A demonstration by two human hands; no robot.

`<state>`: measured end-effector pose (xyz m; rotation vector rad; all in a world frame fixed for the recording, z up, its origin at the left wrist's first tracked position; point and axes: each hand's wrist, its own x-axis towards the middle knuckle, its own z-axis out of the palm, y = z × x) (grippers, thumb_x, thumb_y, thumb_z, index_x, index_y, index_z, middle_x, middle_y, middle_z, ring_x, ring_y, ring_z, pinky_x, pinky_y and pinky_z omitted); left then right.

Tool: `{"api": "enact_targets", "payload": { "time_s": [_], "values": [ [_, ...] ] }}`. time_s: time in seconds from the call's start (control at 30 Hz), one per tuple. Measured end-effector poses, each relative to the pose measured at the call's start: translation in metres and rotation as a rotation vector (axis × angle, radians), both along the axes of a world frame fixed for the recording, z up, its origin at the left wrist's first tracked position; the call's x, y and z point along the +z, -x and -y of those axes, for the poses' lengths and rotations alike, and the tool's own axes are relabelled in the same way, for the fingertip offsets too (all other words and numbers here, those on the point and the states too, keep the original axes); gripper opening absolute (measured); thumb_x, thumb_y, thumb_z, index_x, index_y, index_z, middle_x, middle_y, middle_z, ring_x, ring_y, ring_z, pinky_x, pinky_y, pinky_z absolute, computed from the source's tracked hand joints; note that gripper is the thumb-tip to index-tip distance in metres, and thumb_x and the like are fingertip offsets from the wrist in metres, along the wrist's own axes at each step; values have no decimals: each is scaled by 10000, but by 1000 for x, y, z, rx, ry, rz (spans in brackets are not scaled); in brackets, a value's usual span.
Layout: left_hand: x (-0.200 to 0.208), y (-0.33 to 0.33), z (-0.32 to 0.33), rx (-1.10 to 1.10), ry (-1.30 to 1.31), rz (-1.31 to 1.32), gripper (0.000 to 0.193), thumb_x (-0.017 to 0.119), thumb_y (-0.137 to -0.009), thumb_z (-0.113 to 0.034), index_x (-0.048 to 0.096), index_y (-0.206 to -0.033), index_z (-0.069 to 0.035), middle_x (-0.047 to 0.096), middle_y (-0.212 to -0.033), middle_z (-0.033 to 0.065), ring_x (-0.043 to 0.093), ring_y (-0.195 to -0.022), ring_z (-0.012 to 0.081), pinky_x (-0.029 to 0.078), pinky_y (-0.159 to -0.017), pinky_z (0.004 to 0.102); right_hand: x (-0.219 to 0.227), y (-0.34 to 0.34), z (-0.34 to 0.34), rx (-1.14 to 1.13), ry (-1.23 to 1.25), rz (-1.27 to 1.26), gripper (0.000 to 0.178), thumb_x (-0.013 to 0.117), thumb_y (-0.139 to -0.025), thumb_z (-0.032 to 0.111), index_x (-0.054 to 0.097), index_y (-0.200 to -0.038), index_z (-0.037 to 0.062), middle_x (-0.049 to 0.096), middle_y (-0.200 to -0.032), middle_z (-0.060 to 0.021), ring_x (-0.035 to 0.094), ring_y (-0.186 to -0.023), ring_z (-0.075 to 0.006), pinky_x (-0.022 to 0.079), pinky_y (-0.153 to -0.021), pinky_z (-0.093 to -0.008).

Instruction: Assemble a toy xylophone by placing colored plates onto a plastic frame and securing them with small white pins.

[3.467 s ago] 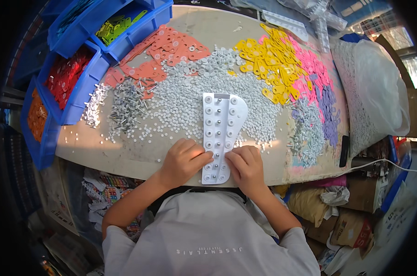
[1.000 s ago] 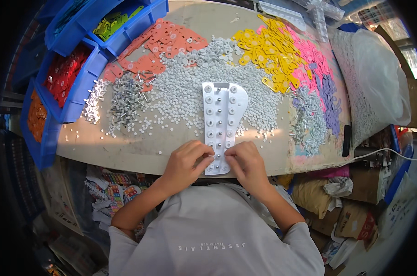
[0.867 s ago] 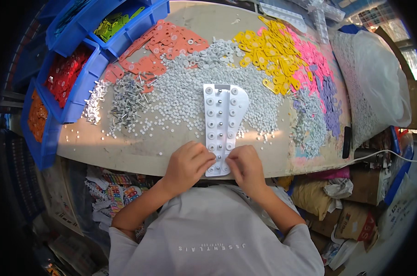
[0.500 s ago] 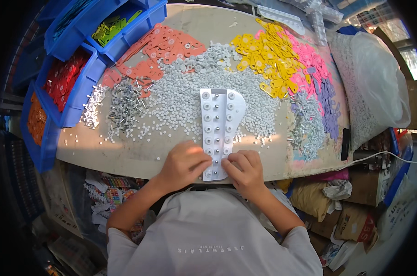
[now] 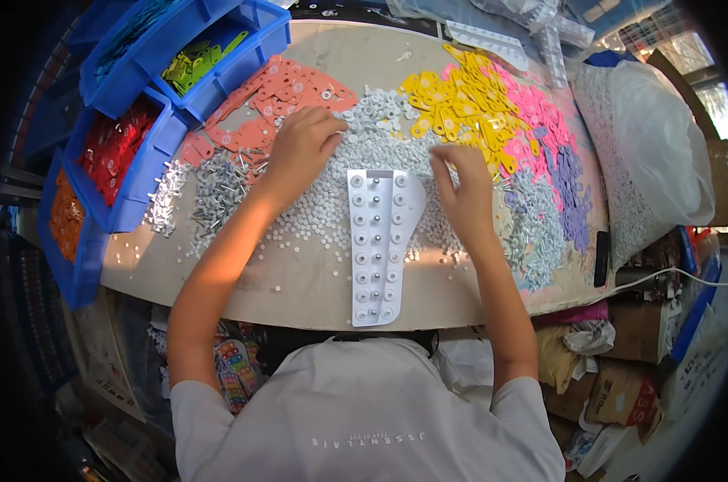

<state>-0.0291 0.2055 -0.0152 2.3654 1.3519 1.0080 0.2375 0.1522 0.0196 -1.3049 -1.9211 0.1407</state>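
Note:
A white plate-like jig (image 5: 376,249), narrow at the near end and bulging at its upper right, lies upright in front of me. Small white ring-shaped caps sit in two columns along its sides, with metal studs down the middle. My left hand (image 5: 306,149) reaches past the jig's upper left, fingers bent and pinched at the edge of a heap of grey-white caps (image 5: 380,108). To the jig's upper right, my right hand (image 5: 466,186) is over small white discs (image 5: 299,205), thumb and fingertips drawn together. Anything between the fingertips of either hand is too small to make out.
Coral tags (image 5: 287,88), yellow tags (image 5: 452,92), pink tags (image 5: 536,108) and purple tags (image 5: 571,193) lie around the far side. Metal rivets (image 5: 218,189) lie left, more rivets (image 5: 532,221) right. Blue bins (image 5: 135,197) stand left; a clear bag (image 5: 645,153) stands right.
Both hands have left the jig's near end and moved forward, the left to the cap heap, the right to the white discs. The jig appears slightly nearer to me.

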Motion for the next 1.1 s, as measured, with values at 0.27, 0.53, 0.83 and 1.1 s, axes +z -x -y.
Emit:
{"api": "enact_targets", "payload": {
  "time_s": [0.27,0.53,0.83,1.1],
  "values": [
    [-16,-15,-19,-49,-156,-126,98,743,-809,-80,686,-889,-70,618,-900,50,591,-921,263,455,-840,400,-45,3,-97,-33,78,201,104,712,-821,75,697,-923,57,677,-891,-129,619,-887,-329,491,-792,-449],
    [-10,-13,-7,16,-156,-125,106,725,-826,-75,628,-859,-49,611,-883,66,588,-911,271,447,-844,400,-39,12,-87,-22,127,123,125,721,-809,56,650,-910,41,676,-883,-132,619,-864,-331,490,-773,-447],
    [51,2,151,-319,331,242,170,787,-782,-39,759,-948,-64,640,-888,48,601,-884,225,476,-789,349,31,8,110,259,516,-130,155,699,-830,3,663,-975,44,639,-960,-92,580,-954,-290,473,-852,-372],
    [23,-15,214,-271,478,244,134,784,-788,-69,752,-917,-87,638,-891,27,578,-853,222,443,-796,358,19,21,176,263,742,-240,92,674,-878,10,656,-963,40,609,-948,-88,557,-934,-281,462,-807,-377]
  ]
}}
